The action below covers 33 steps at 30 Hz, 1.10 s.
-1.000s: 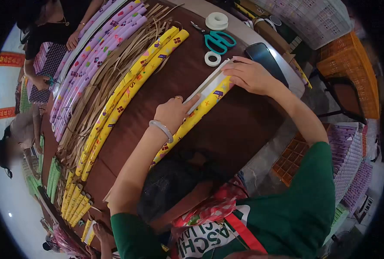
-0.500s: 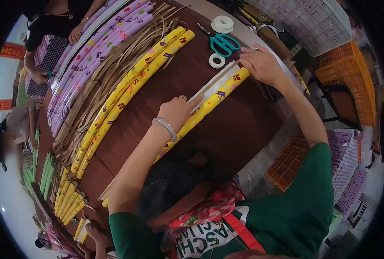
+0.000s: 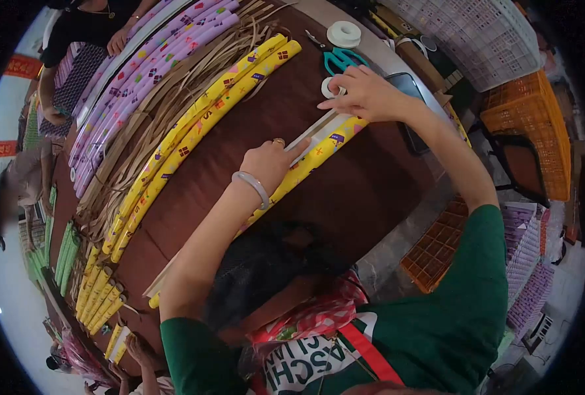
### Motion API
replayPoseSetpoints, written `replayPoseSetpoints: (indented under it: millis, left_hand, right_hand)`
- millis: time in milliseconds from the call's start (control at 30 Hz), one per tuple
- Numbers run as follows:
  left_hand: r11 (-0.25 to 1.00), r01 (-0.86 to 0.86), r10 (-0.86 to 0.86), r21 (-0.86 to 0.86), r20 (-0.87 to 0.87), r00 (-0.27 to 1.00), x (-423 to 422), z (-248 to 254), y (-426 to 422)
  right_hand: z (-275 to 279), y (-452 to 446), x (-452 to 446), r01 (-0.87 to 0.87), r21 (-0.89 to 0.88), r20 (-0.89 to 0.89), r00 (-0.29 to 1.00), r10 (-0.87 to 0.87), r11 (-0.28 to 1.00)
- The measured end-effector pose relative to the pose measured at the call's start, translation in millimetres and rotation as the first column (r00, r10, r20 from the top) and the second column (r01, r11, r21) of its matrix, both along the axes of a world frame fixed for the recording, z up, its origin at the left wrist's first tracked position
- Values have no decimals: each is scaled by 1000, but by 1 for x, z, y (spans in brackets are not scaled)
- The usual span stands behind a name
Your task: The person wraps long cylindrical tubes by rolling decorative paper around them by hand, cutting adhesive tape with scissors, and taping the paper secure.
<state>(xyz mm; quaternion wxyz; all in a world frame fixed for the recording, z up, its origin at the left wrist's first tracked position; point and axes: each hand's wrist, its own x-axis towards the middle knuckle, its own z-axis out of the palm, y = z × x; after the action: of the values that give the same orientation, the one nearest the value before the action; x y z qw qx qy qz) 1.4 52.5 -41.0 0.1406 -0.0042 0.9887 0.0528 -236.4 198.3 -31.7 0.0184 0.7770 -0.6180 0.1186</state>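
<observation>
My left hand (image 3: 266, 164) presses down on a yellow patterned roll of wrapping paper (image 3: 312, 158), index finger stretched along a pale strip (image 3: 309, 137) at its edge. A whitish bangle is on that wrist. My right hand (image 3: 368, 95) hovers at the far end of the roll, thumb and forefinger apart. I cannot see anything held in it. Just beyond its fingertips lie a small white tape roll (image 3: 326, 88), partly covered, and teal-handled scissors (image 3: 337, 60). A larger white tape roll (image 3: 344, 34) sits farther back.
Two long yellow rolls (image 3: 207, 125) lie beside brown paper strips (image 3: 154, 99) and lilac rolls (image 3: 154, 72). A phone (image 3: 407, 85) is under my right forearm. Orange crates (image 3: 526, 131) stand at right. Another person's hand (image 3: 118, 43) is at upper left; other people work at left.
My right hand has moved left and inward, from beyond the roll's end to over it, its fingers now more bent. My left hand stays in nearly the same place on the roll.
</observation>
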Motion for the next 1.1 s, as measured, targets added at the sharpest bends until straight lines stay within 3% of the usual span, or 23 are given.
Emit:
replayPoseSetpoints:
  millis: [167, 233, 433, 500, 533, 600, 667, 733, 767, 867, 967, 1000, 1100]
  left_hand:
    - [1000, 2, -2, -4, 3, 1000, 0, 1, 0]
    - [1000, 4, -4, -4, 3, 1000, 1, 1, 0]
    - [1000, -6, 6, 0, -6, 1000, 2, -4, 1]
    - [1000, -11, 11, 11, -58, 998, 4, -6, 2]
    - [1000, -18, 19, 8, -59, 998, 5, -4, 3]
    - [1000, -26, 27, 7, -31, 999, 6, 0, 5]
    - [999, -33, 33, -15, -55, 998, 6, -2, 6]
    - [999, -49, 49, 7, -35, 998, 5, 1, 5]
    - [1000, -21, 22, 11, -115, 993, 8, -8, 2]
    - [995, -49, 53, 87, -48, 997, 11, 3, -9]
    - [840, -207, 375, 501, -262, 889, 38, 8, -23]
    - [851, -161, 421, 500, -466, 778, 53, 8, -33]
    - [776, -365, 625, 515, -549, 555, 136, 46, -58]
  right_hand:
    - [2, -5, -1, -2, 184, 69, 998, -11, 983]
    - [4, 3, -10, -21, 90, -40, 999, 25, 996]
    - [16, 25, -26, 83, -64, -63, 994, -87, 994]
    - [17, 26, -5, 152, -105, 104, 984, -142, 983]
    - [17, 26, 8, 107, -2, 194, 975, -105, 994]
    - [13, 23, 42, -55, -18, 196, 979, 58, 998]
    - [3, 23, 60, -62, -8, 181, 981, 63, 998]
    - [-20, 24, 70, 30, -23, 196, 980, -25, 999]
    - [-22, 28, 73, 102, 33, 328, 939, -107, 994]
    - [-33, 31, 75, 137, -23, 310, 943, -123, 990]
    - [-33, 30, 76, 136, -23, 331, 936, -121, 990]
    - [-33, 29, 74, 132, -35, 311, 943, -115, 991]
    - [-34, 29, 77, 152, -24, 285, 948, -138, 988]
